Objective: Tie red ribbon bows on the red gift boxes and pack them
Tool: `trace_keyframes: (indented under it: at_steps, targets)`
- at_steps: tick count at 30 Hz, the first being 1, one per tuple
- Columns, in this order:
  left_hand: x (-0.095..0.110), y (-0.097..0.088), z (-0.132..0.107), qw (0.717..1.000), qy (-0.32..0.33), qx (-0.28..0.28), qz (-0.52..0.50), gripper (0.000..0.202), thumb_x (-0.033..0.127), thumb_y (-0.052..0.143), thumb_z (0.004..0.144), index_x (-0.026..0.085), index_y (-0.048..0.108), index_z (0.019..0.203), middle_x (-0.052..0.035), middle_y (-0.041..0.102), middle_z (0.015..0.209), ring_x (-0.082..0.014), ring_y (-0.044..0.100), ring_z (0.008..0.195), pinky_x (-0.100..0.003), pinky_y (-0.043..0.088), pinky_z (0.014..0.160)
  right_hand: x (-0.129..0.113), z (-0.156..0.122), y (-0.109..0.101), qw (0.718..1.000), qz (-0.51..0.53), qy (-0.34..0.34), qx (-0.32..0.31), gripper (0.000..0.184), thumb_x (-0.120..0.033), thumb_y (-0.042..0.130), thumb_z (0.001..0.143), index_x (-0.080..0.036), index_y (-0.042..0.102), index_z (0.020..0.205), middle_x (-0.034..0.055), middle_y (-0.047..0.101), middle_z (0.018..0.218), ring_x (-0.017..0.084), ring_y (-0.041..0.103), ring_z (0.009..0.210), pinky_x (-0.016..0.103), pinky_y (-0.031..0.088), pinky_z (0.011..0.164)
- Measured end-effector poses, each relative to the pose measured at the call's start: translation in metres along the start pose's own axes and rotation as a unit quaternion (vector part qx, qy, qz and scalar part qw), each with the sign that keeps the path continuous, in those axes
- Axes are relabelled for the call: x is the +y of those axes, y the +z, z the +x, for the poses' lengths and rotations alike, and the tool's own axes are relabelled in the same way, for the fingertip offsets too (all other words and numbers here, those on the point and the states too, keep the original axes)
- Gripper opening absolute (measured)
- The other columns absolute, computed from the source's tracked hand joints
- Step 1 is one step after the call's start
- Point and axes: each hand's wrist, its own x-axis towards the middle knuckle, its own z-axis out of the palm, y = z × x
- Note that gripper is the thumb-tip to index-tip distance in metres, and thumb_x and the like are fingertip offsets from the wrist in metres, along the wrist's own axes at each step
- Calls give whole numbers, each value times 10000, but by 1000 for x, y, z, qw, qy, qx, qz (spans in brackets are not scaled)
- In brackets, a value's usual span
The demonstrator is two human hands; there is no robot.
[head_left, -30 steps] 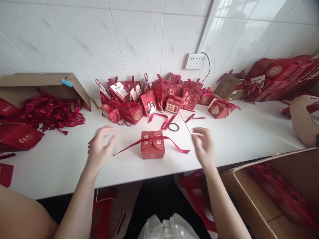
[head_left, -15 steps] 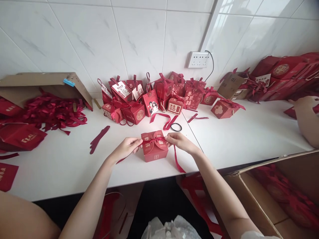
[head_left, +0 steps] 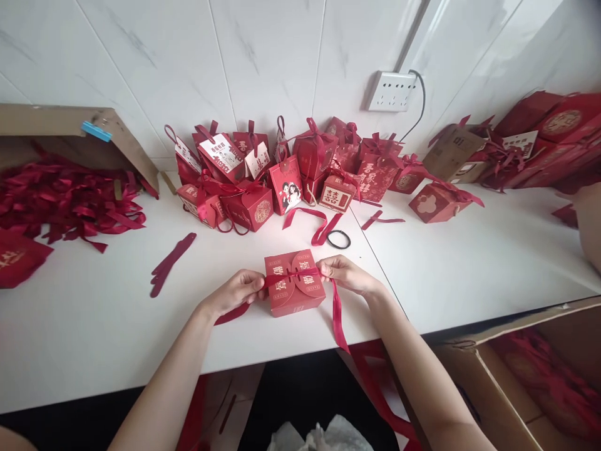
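Observation:
A red gift box (head_left: 297,302) with gold characters sits on the white table in front of me. Across its top runs a dark red ribbon (head_left: 293,274), drawn through slots where the rounded flaps meet. My left hand (head_left: 239,289) pinches the ribbon at the box's left edge, and a tail hangs below the fingers. At the right edge my right hand (head_left: 344,273) pinches the other side, its loose end dangling past the table's front edge. The ribbon looks taut between both hands.
Behind the box stand several finished red gift boxes (head_left: 248,207). A black hair tie (head_left: 339,239) and ribbon scraps lie nearby. Left is a cardboard box (head_left: 56,119) of ribbons; right, an open carton (head_left: 498,388). Another person's arm (head_left: 590,225) reaches in at far right.
Both hands have drawn slightly apart, and the ribbon lies straighter across the box. The camera view has shifted a little closer. The other person's arm has moved toward the right edge.

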Motion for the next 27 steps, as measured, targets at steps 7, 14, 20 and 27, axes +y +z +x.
trace_keyframes:
  at_steps: [7,14,20,27]
  targets:
    - [1,0,3,1000,9,-16,-19,562,700,567,659,161,523,510,26,425,438,-81,348,424,-219,282,427,3,-3,-5,1000,-30,8,1,397,-527,576,794,-161,575,641,-7,528,628,114,468,596,270,424,653]
    - [2,0,1,1000,6,-15,-11,539,666,563,691,163,505,507,18,452,460,-75,352,412,-214,296,399,0,-3,-7,999,-27,16,-13,384,-501,564,810,-160,586,636,-17,483,606,109,452,587,258,407,622]
    - [1,-1,1,1000,10,-10,7,543,657,538,717,162,485,501,13,461,474,-73,362,415,-212,312,404,2,-5,-11,998,-51,27,-9,399,-508,548,822,-154,602,647,-11,496,611,111,451,591,255,378,610]
    - [-4,-2,7,999,26,-17,-34,528,641,578,699,151,508,516,35,414,433,-72,362,430,-212,311,447,6,2,-13,999,-32,-5,-16,390,-492,610,793,-137,593,634,-9,495,605,103,433,589,253,350,612]
